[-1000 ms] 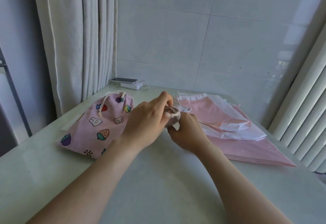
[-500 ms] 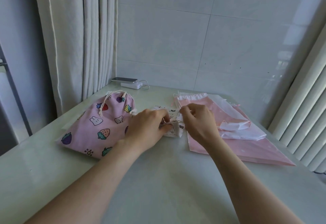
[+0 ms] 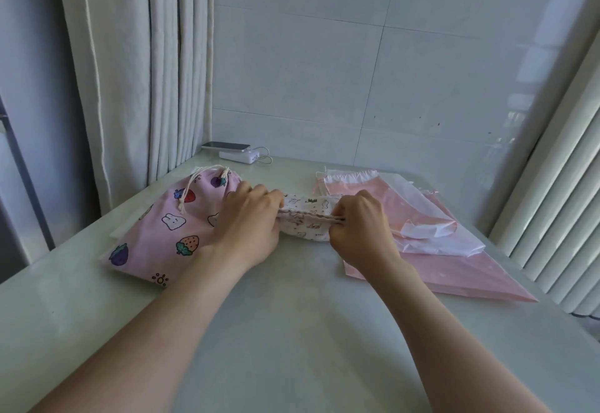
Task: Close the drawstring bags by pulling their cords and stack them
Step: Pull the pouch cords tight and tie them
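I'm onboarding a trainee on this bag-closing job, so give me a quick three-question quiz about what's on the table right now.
1. True or false: the pink fruit-print bag is already cinched shut at its mouth.
2. On which side of the person do the pink plastic bags lie?
3. The left grip and right grip both hold: A) the pink fruit-print bag, B) the small white printed bag, C) the pink plastic bags?
Key: 1 true; 2 right; 3 B.
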Tool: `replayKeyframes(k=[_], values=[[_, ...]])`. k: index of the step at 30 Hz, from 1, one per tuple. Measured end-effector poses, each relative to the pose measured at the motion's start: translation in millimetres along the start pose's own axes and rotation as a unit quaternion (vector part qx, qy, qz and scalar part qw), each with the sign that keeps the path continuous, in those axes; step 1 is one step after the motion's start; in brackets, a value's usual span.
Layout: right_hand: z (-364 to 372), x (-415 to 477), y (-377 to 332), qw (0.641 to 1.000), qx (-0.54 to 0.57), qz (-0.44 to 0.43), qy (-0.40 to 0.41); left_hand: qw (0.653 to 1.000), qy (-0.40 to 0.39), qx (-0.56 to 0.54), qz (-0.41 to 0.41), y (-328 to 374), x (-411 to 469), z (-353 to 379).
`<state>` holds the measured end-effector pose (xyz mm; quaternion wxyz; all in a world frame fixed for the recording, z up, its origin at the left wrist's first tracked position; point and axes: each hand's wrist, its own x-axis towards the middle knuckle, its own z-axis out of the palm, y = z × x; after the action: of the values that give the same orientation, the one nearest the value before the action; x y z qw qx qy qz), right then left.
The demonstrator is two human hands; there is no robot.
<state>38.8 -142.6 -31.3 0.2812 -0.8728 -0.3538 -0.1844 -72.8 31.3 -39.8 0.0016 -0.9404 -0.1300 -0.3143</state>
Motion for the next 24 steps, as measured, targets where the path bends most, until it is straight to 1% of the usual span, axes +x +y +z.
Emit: replayKeyframes(k=[2, 4, 8, 10, 12, 14, 16, 18, 19, 21, 24], values=[[-3, 0, 1, 1.0, -0.006, 0.025, 0.015, 1.0, 0.008, 0.019, -0.023, 2, 0, -5], [-3, 0, 3, 0.999, -0.031, 0.041, 0.016, 0.999, 0.006, 0.016, -0.045, 3, 0, -7], [0, -2, 4, 0.994, -0.077, 0.081, -0.013, 0.995, -0.016, -0.05, -0.082, 7, -4, -10], [0, -2, 5, 0.993, -0.061, 0.097, -0.026, 0.991, -0.012, -0.06, -0.115, 9, -6, -14], [3, 1, 8, 0.993, -0.027, 0.107, -0.029, 0.988, -0.007, -0.073, -0.135, 11, -5, -16], [5, 5, 8, 0.99, 0.046, 0.126, -0.036, 0.976, -0.016, -0.152, -0.156, 13, -1, -15], [4, 6, 5, 0.972, 0.169, 0.155, -0.045, 0.953, -0.037, -0.234, -0.189, 14, 3, -13], [1, 4, 1, 0.951, 0.254, 0.173, -0.041, 0.933, -0.02, -0.277, -0.228, 13, 7, -11], [-2, 3, 0, 0.943, 0.278, 0.176, -0.036, 0.93, -0.009, -0.278, -0.239, 13, 8, -10], [-4, 3, -2, 0.927, 0.327, 0.184, -0.027, 0.935, -0.011, -0.26, -0.24, 11, 8, -10], [-4, 4, -2, 0.91, 0.365, 0.197, -0.018, 0.948, -0.078, -0.209, -0.227, 9, 2, -10]])
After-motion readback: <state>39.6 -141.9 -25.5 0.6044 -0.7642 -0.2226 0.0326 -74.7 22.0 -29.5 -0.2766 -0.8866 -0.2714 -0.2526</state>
